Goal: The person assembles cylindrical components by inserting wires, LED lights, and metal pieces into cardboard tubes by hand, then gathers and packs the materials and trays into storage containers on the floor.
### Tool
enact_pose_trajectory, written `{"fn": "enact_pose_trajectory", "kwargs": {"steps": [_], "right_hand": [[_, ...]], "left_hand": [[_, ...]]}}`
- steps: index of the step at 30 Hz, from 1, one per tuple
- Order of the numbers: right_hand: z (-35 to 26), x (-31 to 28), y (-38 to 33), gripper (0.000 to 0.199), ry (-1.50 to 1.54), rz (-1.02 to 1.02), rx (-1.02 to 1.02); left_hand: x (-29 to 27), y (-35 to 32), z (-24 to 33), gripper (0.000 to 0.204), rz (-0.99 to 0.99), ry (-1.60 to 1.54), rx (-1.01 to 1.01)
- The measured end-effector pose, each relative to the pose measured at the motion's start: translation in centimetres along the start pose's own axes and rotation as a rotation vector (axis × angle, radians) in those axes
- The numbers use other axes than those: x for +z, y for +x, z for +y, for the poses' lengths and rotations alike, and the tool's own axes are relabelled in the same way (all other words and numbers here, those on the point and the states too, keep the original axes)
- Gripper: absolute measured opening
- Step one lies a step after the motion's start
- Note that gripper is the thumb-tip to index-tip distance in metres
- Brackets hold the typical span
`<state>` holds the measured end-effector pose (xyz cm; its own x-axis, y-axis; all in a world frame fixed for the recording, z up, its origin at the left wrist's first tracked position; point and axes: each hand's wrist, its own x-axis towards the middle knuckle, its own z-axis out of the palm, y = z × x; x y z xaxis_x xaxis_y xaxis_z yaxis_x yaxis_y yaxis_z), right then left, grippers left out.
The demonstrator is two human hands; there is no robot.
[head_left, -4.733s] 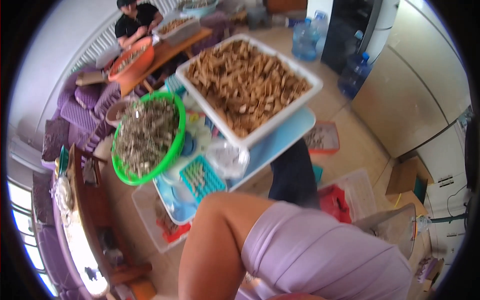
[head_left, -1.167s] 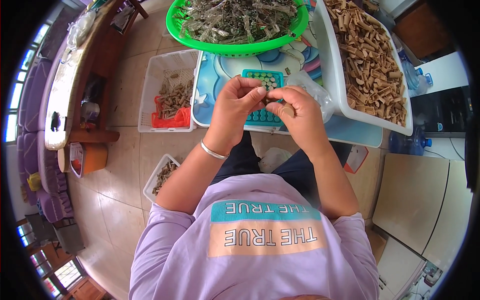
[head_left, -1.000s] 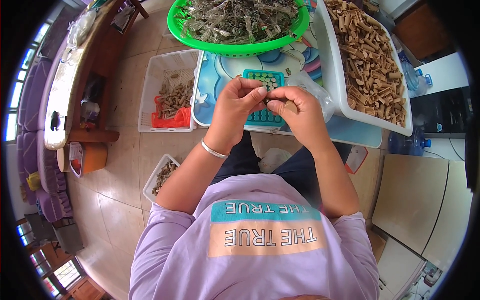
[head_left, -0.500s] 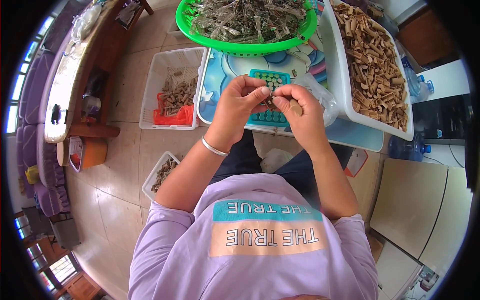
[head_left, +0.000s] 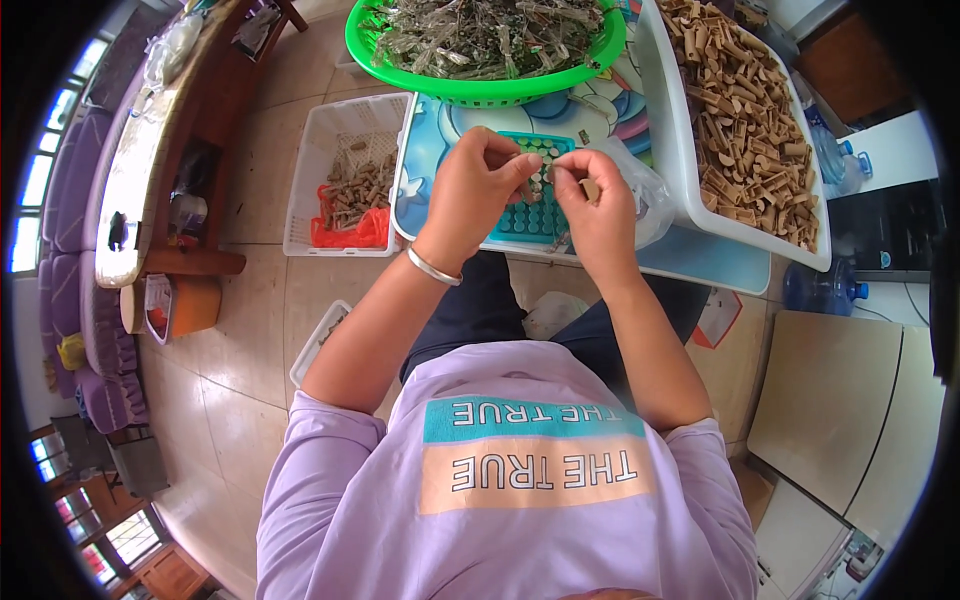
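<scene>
My left hand is pinched closed over the teal tray, with a small brownish, wispy piece at its fingertips, too small to name. Close beside it on the right, my right hand is closed too. A brown half-round plug shows in its curled fingers, while thumb and forefinger pinch together near the left fingertips. Beneath both hands lies the teal tray with round cells. Pale round plugs fill its far cells, partly hidden by my fingers. A clear plastic bag lies right of the tray.
A green basket of thin plants in clear wrapping stands at the table's far side. On the right is a large white tub heaped with brown half-round plugs. White crates stand left of the patterned table.
My hands have drawn slightly apart and moved a little. More of the teal tray shows between them. The brown plug remains in my right hand.
</scene>
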<state>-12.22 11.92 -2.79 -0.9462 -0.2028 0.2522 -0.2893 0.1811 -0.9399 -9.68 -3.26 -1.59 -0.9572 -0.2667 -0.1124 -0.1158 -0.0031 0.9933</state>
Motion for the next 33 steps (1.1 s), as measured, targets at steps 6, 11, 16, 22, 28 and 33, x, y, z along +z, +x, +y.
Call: {"fn": "enact_pose_trajectory", "kwargs": {"steps": [6, 11, 16, 22, 28, 33], "right_hand": [[0.4, -1.3, -0.2, 0.01, -0.036, -0.022, 0.05], [0.2, -1.6, -0.3, 0.01, 0.015, -0.01, -0.023], [-1.5, -1.7, -0.5, 0.011, 0.033, -0.081, -0.252], [-2.8, -1.6, -1.8, 0.01, 0.029, -0.167, -0.31], [-2.9, -2.4, -2.7, 0.012, -0.105, -0.313, -0.358], [-1.8, -3.6, -2.7, 0.011, -0.088, -0.334, -0.213]], "left_hand": [[-0.3, 1.0, 0.4, 0.03, -0.003, 0.342, 0.105], [-0.6, 0.0, 0.4, 0.023, -0.105, 0.005, 0.051], [-1.9, -2.7, -0.1, 0.026, -0.365, -0.298, 0.038], [-2.4, -4.0, -0.7, 0.028, -0.455, -0.471, 0.054], [-2.5, -5.7, -0.9, 0.025, -0.401, -0.365, -0.019], [-2.4, -7.2, -3.0, 0.023, -0.382, -0.428, -0.167]]}}
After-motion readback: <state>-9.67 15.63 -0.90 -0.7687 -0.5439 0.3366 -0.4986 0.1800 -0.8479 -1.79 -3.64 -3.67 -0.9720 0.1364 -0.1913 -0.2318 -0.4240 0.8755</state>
